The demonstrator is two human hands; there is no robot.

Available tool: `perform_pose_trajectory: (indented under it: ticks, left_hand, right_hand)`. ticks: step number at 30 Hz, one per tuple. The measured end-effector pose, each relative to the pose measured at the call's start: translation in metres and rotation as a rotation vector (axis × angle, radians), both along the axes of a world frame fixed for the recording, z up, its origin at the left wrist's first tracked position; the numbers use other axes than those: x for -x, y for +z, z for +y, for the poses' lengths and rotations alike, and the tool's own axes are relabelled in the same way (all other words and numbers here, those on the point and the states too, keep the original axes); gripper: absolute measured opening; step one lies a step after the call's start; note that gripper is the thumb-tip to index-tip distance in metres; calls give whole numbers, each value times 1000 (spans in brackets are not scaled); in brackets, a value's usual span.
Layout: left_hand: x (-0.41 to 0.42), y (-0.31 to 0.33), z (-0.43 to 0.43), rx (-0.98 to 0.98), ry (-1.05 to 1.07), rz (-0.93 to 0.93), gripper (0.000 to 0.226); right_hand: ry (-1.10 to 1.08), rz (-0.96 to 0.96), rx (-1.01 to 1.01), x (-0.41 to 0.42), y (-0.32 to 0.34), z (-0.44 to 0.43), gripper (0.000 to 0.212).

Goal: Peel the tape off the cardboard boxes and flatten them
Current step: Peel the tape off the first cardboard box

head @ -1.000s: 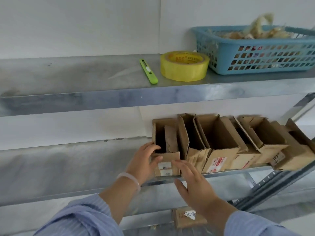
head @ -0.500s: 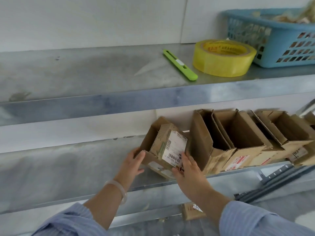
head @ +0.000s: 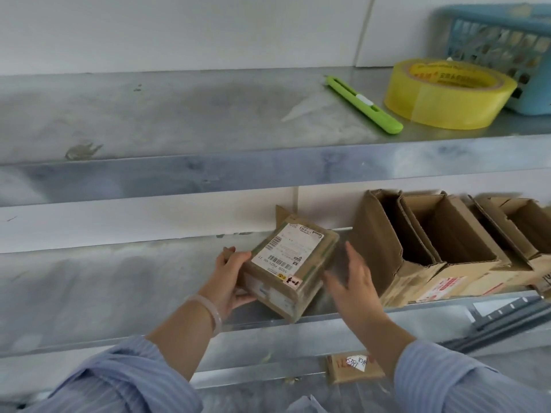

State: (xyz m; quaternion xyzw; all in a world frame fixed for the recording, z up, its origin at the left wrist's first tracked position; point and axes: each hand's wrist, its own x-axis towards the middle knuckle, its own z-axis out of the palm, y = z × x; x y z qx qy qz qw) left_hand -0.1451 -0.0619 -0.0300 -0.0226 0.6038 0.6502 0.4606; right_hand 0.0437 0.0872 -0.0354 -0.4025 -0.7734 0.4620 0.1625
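A small taped cardboard box (head: 286,265) with a white shipping label faces up, tilted, over the middle shelf (head: 104,290). My left hand (head: 231,277) grips its left end, thumb on top and fingers under it. My right hand (head: 353,283) is just right of the box with fingers spread and blurred; whether it touches the box is unclear. A row of open cardboard boxes (head: 417,248) stands on the same shelf to the right.
On the top shelf (head: 179,114) lie a green utility knife (head: 365,105), a yellow tape roll (head: 447,93) and a blue basket (head: 504,52). A flat cardboard piece (head: 354,368) lies on the lower level below the hands.
The box came out of the row, moved left and turned over so its label side faces up. My right hand came off its front and now hovers at its right.
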Motion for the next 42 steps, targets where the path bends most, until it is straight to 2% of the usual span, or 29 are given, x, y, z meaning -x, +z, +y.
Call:
perform_pose_trajectory:
  ticks: [2, 5, 8, 11, 13, 16, 20, 24, 26, 29, 32, 34, 37, 39, 42]
  left_hand:
    - [1, 5, -2, -3, -18, -53, 47]
    - [-3, 12, 0, 2, 21, -42, 48]
    - [-8, 19, 4, -51, 49, -89, 65]
    - [-16, 29, 6, 91, -84, 79, 71]
    - [-19, 32, 4, 100, -129, 123, 67]
    - [-19, 31, -1, 60, -104, 168, 54]
    - [-15, 28, -8, 109, -59, 416, 48]
    - [-13, 31, -17, 100, 40, 503, 32]
    - [-13, 31, -23, 82, 0, 517, 30]
    - [-17, 28, -31, 70, -91, 464, 34]
    - [-18, 26, -38, 101, -123, 374, 39]
    - [-18, 25, -43, 113, -119, 309, 41]
    - [-17, 24, -46, 113, -102, 292, 40]
    - [-16, 23, -46, 103, -41, 328, 35]
    - [-15, 18, -51, 131, 40, 524, 29]
  right_hand:
    - [-10, 7, 152, 7, 1, 8, 77]
    - [-34, 19, 135, 9, 0, 12, 64]
    - [-66, 65, 117, 11, 0, 12, 50]
    - [-119, 80, 95, 18, 6, 8, 42]
    - [-125, 91, 65, 23, 12, 6, 38]
    - [-113, 96, 79, 27, 18, 6, 34]
    - [-118, 101, 58, 30, 23, 3, 31]
    - [-115, 111, 16, 36, 27, -3, 36]
    - [-137, 135, -9, 38, 28, -4, 40]
    - [-125, 140, -19, 39, 27, -6, 50]
    - [-27, 43, -4, 40, 27, -10, 61]
    - [53, -25, -175, 40, 30, -13, 63]
    - [233, -68, -637, 46, 40, -19, 49]
    - [390, -202, -729, 52, 46, -22, 48]
    - [508, -393, -743, 57, 43, -28, 78]
